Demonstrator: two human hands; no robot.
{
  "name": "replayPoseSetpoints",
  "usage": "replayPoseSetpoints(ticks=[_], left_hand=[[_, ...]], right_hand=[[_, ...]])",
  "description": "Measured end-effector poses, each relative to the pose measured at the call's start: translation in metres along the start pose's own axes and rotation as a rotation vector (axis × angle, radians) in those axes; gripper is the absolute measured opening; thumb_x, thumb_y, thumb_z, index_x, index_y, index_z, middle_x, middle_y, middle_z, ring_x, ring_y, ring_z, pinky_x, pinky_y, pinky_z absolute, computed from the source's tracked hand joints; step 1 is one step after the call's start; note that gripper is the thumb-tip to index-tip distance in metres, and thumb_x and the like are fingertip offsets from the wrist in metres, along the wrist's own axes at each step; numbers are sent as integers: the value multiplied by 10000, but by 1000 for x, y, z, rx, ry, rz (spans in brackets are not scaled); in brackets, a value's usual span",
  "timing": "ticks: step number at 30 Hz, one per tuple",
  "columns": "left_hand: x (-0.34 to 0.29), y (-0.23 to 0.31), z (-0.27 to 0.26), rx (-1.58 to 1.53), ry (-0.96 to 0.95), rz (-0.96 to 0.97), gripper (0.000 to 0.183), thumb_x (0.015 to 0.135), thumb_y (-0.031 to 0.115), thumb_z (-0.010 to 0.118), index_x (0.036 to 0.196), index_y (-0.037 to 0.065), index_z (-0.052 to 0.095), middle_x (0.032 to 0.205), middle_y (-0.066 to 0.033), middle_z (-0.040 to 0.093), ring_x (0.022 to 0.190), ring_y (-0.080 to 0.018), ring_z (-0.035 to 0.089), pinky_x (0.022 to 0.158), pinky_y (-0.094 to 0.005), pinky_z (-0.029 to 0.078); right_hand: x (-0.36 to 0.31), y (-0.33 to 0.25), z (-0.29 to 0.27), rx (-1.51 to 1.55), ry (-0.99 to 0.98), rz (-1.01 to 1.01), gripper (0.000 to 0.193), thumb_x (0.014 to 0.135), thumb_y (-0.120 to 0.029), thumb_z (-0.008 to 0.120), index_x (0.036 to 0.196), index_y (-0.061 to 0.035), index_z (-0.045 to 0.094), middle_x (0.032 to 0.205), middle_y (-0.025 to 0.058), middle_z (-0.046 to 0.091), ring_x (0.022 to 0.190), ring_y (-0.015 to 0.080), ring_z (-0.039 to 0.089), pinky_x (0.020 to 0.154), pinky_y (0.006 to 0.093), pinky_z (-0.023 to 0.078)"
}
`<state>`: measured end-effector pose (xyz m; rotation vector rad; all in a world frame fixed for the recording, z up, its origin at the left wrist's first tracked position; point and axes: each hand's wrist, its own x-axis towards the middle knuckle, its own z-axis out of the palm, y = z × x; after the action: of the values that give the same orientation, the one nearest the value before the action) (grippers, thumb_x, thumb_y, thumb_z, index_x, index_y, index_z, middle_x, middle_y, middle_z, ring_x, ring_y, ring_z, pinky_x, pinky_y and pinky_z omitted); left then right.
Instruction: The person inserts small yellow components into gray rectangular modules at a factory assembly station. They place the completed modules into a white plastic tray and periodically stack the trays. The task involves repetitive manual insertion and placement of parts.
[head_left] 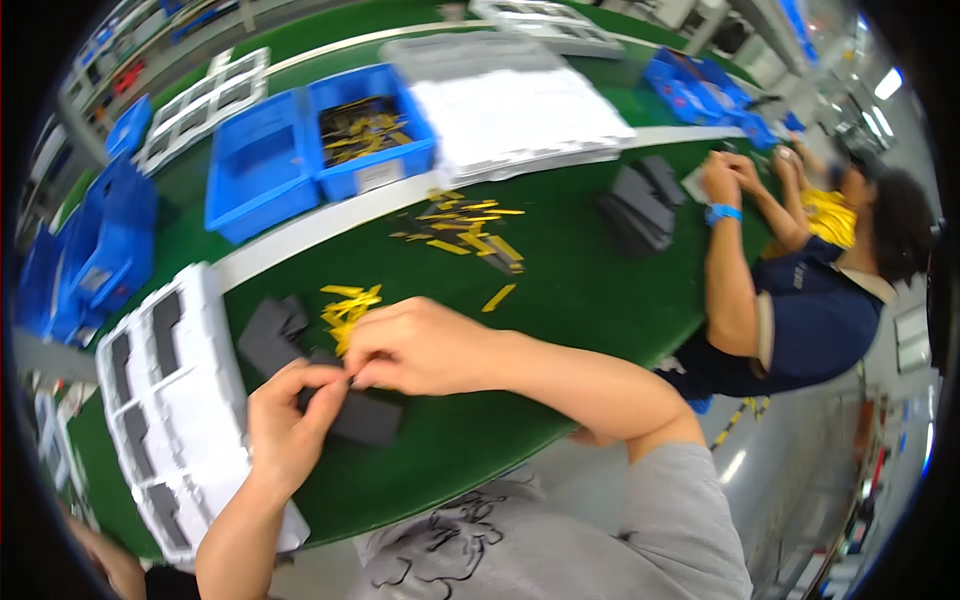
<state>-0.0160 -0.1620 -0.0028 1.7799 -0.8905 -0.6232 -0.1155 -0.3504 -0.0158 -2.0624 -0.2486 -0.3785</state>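
Observation:
My left hand closes its thumb and fingers on a flat dark grey block above the green table. Beside it, my right hand pinches at the block's upper edge, its fingertips meeting those of the left. Whatever lies between the right fingertips is too small and blurred to name. More dark grey blocks lie just beyond the left hand. A small heap of yellow strips is on the table past the right hand's knuckles.
Yellow and dark strips lie scattered farther off. A blue bin holds many strips; an empty blue bin adjoins it. A white tray stands at left, white stacked sheets at the back. Dark blocks lie near a co-worker on the right.

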Motion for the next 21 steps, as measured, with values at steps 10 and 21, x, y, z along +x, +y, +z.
replayPoseSetpoints(ticks=[10, 21], left_hand=[[-2, 4, -8, 47, -47, 6, 99, 854, 81, 655, 902, -5, 664, 814, -45, 617, 752, -111, 573, 676, -250, 459], [2, 11, -4, -10, -62, -136, 141, 926, 83, 589, 1003, -11, 661, 918, -33, 646, 806, -74, 589, 726, -224, 497]], right_hand=[[4, -16, -4, 114, -20, 237, 75, 796, -3, 706, 839, -9, 645, 802, 27, 609, 661, 100, 571, 595, 253, 469], [5, 6, -14, 792, 229, 584, 138, 903, -85, 606, 1014, -5, 621, 792, 12, 593, 615, 42, 486, 523, 197, 397]])
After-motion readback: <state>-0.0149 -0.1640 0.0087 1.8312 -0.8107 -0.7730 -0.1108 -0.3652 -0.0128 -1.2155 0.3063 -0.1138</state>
